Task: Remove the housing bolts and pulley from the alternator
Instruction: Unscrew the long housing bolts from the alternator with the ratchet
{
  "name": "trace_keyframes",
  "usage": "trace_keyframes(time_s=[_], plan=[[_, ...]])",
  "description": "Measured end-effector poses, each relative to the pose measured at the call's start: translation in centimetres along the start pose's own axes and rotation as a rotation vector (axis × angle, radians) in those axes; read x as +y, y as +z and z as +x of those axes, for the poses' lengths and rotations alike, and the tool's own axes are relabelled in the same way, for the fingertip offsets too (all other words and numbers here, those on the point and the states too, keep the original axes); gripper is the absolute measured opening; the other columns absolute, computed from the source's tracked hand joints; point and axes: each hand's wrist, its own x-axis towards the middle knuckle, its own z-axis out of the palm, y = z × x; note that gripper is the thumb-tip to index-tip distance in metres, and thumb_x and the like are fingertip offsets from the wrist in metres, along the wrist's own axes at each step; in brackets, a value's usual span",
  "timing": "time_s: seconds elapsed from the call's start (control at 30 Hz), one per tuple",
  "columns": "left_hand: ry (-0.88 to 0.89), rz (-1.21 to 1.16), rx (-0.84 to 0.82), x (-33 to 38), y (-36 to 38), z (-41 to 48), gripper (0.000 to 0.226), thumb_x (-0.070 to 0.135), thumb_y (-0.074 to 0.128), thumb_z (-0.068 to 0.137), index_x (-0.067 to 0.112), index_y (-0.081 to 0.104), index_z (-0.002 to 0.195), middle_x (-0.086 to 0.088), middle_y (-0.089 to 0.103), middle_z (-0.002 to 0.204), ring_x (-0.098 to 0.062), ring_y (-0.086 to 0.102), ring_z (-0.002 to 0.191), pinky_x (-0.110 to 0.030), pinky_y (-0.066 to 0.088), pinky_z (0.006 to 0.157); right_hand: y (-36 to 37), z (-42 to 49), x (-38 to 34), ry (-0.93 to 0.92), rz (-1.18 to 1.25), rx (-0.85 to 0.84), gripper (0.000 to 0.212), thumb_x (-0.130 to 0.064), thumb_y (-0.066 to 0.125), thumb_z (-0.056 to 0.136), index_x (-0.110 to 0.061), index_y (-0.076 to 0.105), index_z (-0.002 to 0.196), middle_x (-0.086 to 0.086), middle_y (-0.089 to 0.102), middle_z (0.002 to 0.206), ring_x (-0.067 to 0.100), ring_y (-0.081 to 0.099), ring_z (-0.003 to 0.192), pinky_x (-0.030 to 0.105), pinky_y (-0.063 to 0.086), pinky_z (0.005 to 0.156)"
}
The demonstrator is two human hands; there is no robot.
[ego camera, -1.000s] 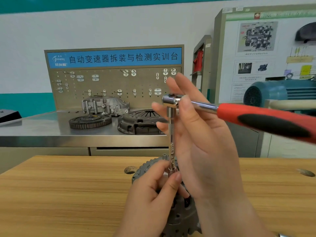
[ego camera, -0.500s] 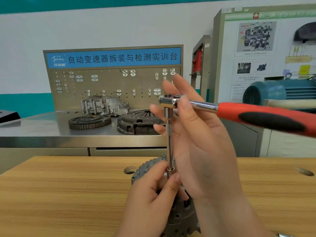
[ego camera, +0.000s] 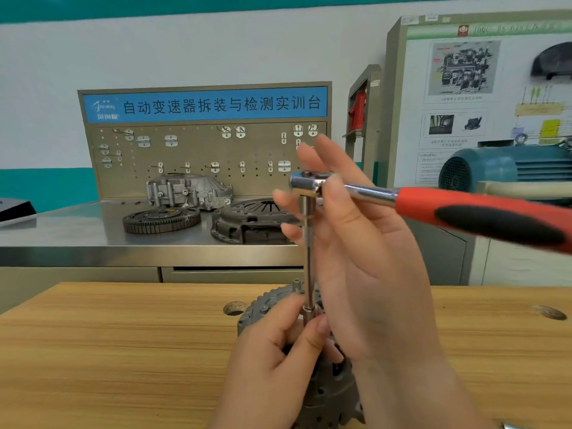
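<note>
The grey alternator (ego camera: 328,394) stands on the wooden bench (ego camera: 123,351) at the bottom centre, largely hidden behind my hands. A ratchet wrench (ego camera: 483,215) with a red and black handle carries a long chrome extension (ego camera: 309,258) that runs straight down to the alternator's top. My left hand (ego camera: 278,357) pinches the lower end of the extension between thumb and fingers. My right hand (ego camera: 356,249) is raised beside the ratchet head, thumb pressed on the head, the other fingers spread and nearly straight. The bolt under the socket is hidden.
Behind the bench stands a steel workbench (ego camera: 77,233) with a toothed flywheel (ego camera: 161,219), a clutch cover (ego camera: 250,221) and an aluminium housing (ego camera: 185,190) in front of a pegboard. A teal electric motor (ego camera: 501,168) sits at the right. Two round holes mark the wooden bench top.
The ratchet head and extension have shifted slightly left, and the red handle has swung a little. My left hand keeps its pinch on the extension's lower end.
</note>
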Motion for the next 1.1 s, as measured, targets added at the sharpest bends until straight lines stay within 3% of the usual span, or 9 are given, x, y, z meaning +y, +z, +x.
trace_keyframes(time_s=[0.17, 0.3, 0.37, 0.47, 0.67, 0.77, 0.87, 0.97, 1.1], plan=[[0.04, 0.07, -0.028, 0.16, -0.21, -0.36, 0.038, 0.068, 0.042, 0.08, 0.048, 0.061, 0.106, 0.009, 0.068, 0.078, -0.011, 0.061, 0.074, -0.037, 0.051, 0.072, -0.29, 0.02, 0.0, 0.151, 0.171, 0.0, 0.049, -0.049, 0.045, 0.083, -0.019, 0.062, 0.116, 0.004, 0.076, 0.096, 0.017, 0.071, 0.071, 0.025, 0.055, 0.071], [-0.009, 0.012, 0.004, 0.67, -0.08, -0.11, 0.022, 0.052, 0.054, 0.079, 0.045, 0.063, 0.097, 0.019, 0.066, 0.063, 0.005, 0.058, 0.06, -0.009, 0.042, 0.057, -0.11, -0.02, 0.07, 0.102, 0.123, 0.013, 0.04, -0.046, 0.058, 0.077, -0.027, 0.071, 0.11, -0.003, 0.073, 0.109, 0.015, 0.068, 0.085, 0.024, 0.054, 0.07], [-0.063, -0.027, 0.012, 0.84, 0.0, 0.02, 0.017, 0.043, 0.056, 0.079, 0.045, 0.064, 0.093, 0.017, 0.062, 0.053, 0.006, 0.051, 0.051, -0.006, 0.037, 0.052, -0.03, 0.03, 0.02, 0.038, 0.045, 0.024, 0.033, -0.038, 0.062, 0.078, -0.033, 0.071, 0.109, -0.011, 0.07, 0.116, 0.013, 0.065, 0.098, 0.026, 0.052, 0.073], [-0.071, -0.018, -0.012, 0.81, -0.07, -0.03, 0.017, 0.048, 0.055, 0.078, 0.045, 0.064, 0.093, 0.015, 0.064, 0.056, 0.002, 0.047, 0.05, -0.01, 0.037, 0.052, 0.03, 0.05, 0.01, 0.006, 0.017, 0.027, 0.034, -0.036, 0.061, 0.079, -0.035, 0.068, 0.112, -0.018, 0.07, 0.113, 0.011, 0.068, 0.1, 0.025, 0.051, 0.075], [0.023, 0.044, -0.039, 0.1, -0.14, -0.27, 0.034, 0.063, 0.044, 0.08, 0.049, 0.062, 0.106, 0.018, 0.069, 0.077, -0.002, 0.062, 0.071, -0.031, 0.048, 0.069, 0.03, 0.03, -0.08, 0.161, 0.184, 0.035, 0.045, -0.048, 0.049, 0.082, -0.021, 0.064, 0.115, 0.003, 0.076, 0.099, 0.018, 0.071, 0.072, 0.025, 0.056, 0.068], [0.001, 0.025, -0.014, 0.09, 0.07, -0.07, 0.033, 0.061, 0.045, 0.076, 0.05, 0.063, 0.102, 0.018, 0.072, 0.081, -0.001, 0.066, 0.074, -0.024, 0.049, 0.069, -0.01, -0.05, 0.02, 0.101, 0.073, 0.056, 0.034, -0.044, 0.056, 0.083, -0.029, 0.071, 0.111, -0.006, 0.073, 0.11, 0.014, 0.069, 0.089, 0.026, 0.053, 0.073], [-0.031, 0.011, 0.009, 0.0, 0.2, 0.15, 0.035, 0.063, 0.047, 0.071, 0.046, 0.064, 0.096, 0.017, 0.07, 0.073, 0.002, 0.058, 0.06, -0.018, 0.044, 0.061, 0.04, -0.19, 0.03, 0.001, -0.037, 0.072, 0.029, -0.034, 0.059, 0.082, -0.036, 0.072, 0.108, -0.017, 0.07, 0.111, 0.014, 0.066, 0.105, 0.03, 0.05, 0.081], [-0.014, 0.037, -0.013, 0.1, 0.07, 0.1, 0.033, 0.063, 0.046, 0.074, 0.048, 0.063, 0.098, 0.018, 0.069, 0.072, 0.003, 0.057, 0.059, -0.016, 0.043, 0.057, 0.14, -0.1, -0.01, 0.032, 0.085, 0.064, 0.032, -0.038, 0.059, 0.08, -0.031, 0.071, 0.109, -0.013, 0.071, 0.113, 0.019, 0.071, 0.092, 0.027, 0.054, 0.074], [0.021, 0.075, -0.039, 0.07, -0.1, -0.13, 0.033, 0.066, 0.046, 0.081, 0.05, 0.06, 0.106, 0.015, 0.071, 0.081, -0.008, 0.066, 0.073, -0.035, 0.055, 0.072, 0.12, -0.04, -0.1, 0.129, 0.188, 0.04, 0.045, -0.047, 0.052, 0.08, -0.021, 0.064, 0.114, 0.001, 0.075, 0.105, 0.019, 0.072, 0.074, 0.026, 0.056, 0.071]])
